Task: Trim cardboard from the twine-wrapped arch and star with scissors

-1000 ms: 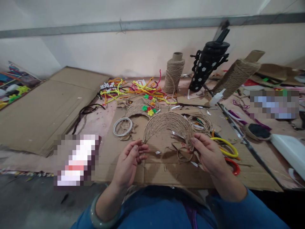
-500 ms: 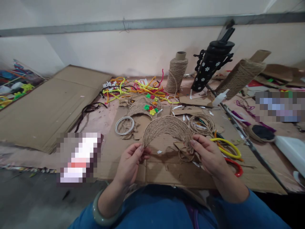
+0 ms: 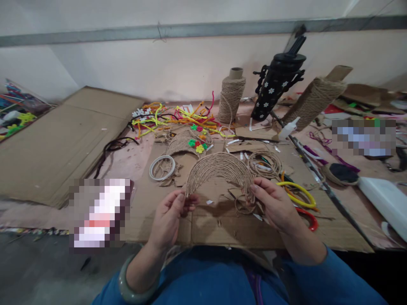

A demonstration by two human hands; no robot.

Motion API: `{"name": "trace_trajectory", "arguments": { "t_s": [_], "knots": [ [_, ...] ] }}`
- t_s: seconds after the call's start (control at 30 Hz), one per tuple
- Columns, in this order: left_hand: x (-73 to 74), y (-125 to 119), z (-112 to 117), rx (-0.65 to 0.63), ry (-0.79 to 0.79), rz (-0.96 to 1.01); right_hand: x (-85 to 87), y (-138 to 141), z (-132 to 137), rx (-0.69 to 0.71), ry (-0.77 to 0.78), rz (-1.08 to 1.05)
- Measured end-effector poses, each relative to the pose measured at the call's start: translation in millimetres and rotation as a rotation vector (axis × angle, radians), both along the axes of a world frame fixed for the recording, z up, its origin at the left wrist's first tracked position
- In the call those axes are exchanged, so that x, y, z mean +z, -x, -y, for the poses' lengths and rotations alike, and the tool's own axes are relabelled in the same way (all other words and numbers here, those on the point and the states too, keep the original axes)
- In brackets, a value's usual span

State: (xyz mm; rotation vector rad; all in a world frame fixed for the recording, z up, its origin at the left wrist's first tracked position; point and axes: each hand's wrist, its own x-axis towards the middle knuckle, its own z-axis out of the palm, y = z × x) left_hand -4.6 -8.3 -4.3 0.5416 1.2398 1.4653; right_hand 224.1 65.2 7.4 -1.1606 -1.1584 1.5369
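Note:
A jute-wrapped arch (image 3: 219, 168) is held up over a cardboard sheet (image 3: 222, 228). My left hand (image 3: 170, 216) pinches the arch's left end between thumb and fingers. The arch's right end is pinched by my right hand (image 3: 275, 203), with a small loop of twine (image 3: 244, 205) hanging just below it. Both forearms wear blue sleeves, and a pale green bangle (image 3: 133, 288) sits on the left wrist.
A second jute piece with bright flowers (image 3: 190, 144), a white ring (image 3: 163, 167), a twine coil (image 3: 265, 163) and pipe cleaners (image 3: 178, 116) lie beyond. Two twine spools (image 3: 231, 95) (image 3: 313, 99), a black flowered bottle (image 3: 275, 91), yellow and red hoops (image 3: 300, 190) and flat cardboard (image 3: 57, 140) surround them.
My left hand has closed on the arch's left end, which it was only near a second ago. The right hand has kept its grip.

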Motion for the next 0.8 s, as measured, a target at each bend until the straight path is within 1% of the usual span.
{"name": "trace_trajectory", "arguments": {
  "t_s": [0.07,0.13,0.23,0.33,0.4,0.47,0.53,0.6,0.63,0.7,0.77,0.8],
  "knots": [
    [-2.7,1.7,2.6,0.076,-0.09,-0.085,1.8,-1.7,-1.5,0.006,0.028,-0.017],
    [-2.6,4.7,6.1,0.121,-0.189,-0.272,4.6,-3.4,-2.9,0.023,0.06,-0.03],
    [5.3,10.5,9.8,0.116,-0.388,-0.586,8.7,-4.6,-4.2,0.069,0.106,-0.038],
    [19.8,16.1,9.0,0.055,-0.605,-0.859,10.3,-3.1,-3.7,0.135,0.137,-0.022],
    [29.6,18.3,7.5,-0.023,-0.691,-0.977,9.7,-1.4,-2.7,0.177,0.133,0.01],
    [37.8,18.5,7.0,-0.098,-0.742,-1.026,8.6,-0.9,-1.3,0.219,0.107,0.068],
    [43.4,17.1,8.3,-0.139,-0.784,-1.026,8.0,-4.8,-0.5,0.265,0.056,0.161],
    [46.1,15.5,10.7,-0.12,-0.793,-0.979,8.1,-16.4,-1.7,0.303,-0.022,0.292],
    [46.4,15.0,11.8,-0.091,-0.764,-0.942,8.2,-25.6,-3.1,0.305,-0.076,0.372],
    [44.6,15.7,12.6,-0.007,-0.627,-0.855,7.6,-49.7,-6.9,0.262,-0.211,0.559],
    [40.1,17.8,10.0,0.059,-0.463,-0.75,4.7,-76.4,-9.8,0.153,-0.366,0.777],
    [37.0,18.7,7.3,0.076,-0.405,-0.688,2.3,-88.5,-10.1,0.125,-0.43,0.873]
  ]
}}
